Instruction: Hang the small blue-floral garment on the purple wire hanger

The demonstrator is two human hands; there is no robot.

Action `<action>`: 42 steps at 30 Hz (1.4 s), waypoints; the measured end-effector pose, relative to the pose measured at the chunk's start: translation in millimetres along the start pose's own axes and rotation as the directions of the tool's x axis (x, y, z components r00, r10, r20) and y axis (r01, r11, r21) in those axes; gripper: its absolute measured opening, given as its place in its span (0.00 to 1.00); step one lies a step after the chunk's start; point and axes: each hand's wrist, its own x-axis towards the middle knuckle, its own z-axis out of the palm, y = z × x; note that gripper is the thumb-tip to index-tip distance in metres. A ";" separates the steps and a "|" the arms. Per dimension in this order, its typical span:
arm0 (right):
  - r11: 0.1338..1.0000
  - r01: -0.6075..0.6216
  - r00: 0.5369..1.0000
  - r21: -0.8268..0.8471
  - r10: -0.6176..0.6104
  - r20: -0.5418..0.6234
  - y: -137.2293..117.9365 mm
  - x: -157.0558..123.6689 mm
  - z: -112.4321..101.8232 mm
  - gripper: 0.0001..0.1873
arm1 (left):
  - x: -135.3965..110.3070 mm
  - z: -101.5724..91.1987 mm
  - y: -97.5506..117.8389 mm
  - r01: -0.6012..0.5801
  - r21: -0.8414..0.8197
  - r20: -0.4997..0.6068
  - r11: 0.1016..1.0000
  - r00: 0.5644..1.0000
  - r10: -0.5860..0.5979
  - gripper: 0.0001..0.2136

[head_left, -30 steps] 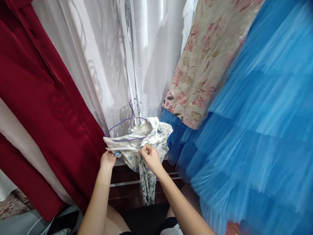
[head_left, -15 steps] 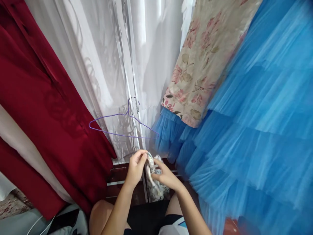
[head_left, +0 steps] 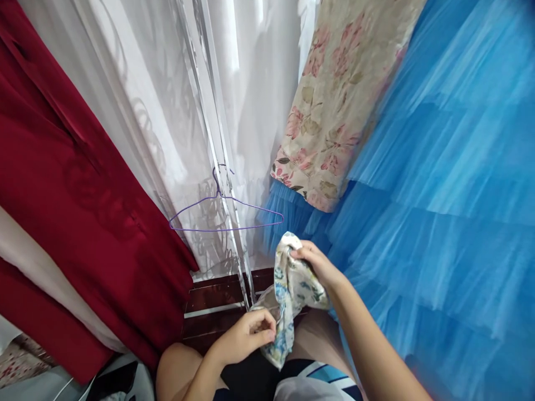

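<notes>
A small white garment with blue flowers (head_left: 291, 289) hangs bunched between my two hands. My right hand (head_left: 314, 263) pinches its upper edge, fingers closed. Lower down, my left hand (head_left: 246, 336) grips the bottom part of the cloth above my lap. A thin purple wire hanger (head_left: 225, 214) hangs bare just above and left of the garment, hooked on a white window frame (head_left: 217, 145).
A dark red curtain (head_left: 62, 184) fills the left. Sheer white curtains (head_left: 167, 100) hang behind the hanger. A beige floral dress (head_left: 334, 106) and a big blue tulle skirt (head_left: 438, 211) crowd the right. A dark wooden sill (head_left: 213, 301) lies below.
The garment came off the hanger, which now hangs bare. My hands pulled it down to my lap, then my right hand lifted one end while my left dropped lower.
</notes>
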 end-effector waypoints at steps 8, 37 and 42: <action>0.945 0.065 0.937 -0.320 0.053 0.346 -47.2 4.4 8.5 0.07 | 38.0 21.9 12.9 -0.147 0.020 -0.353 0.989 0.924 0.144 0.22; 0.961 0.091 0.944 -0.260 0.000 0.329 -65.4 128.7 25.6 0.13 | -64.9 -238.8 15.9 0.270 0.649 -0.598 0.712 0.760 0.257 0.07; 0.967 0.072 0.940 -0.244 0.016 0.341 -59.8 126.6 29.1 0.15 | -25.8 -290.1 40.2 0.337 0.670 -0.666 0.661 0.666 0.336 0.11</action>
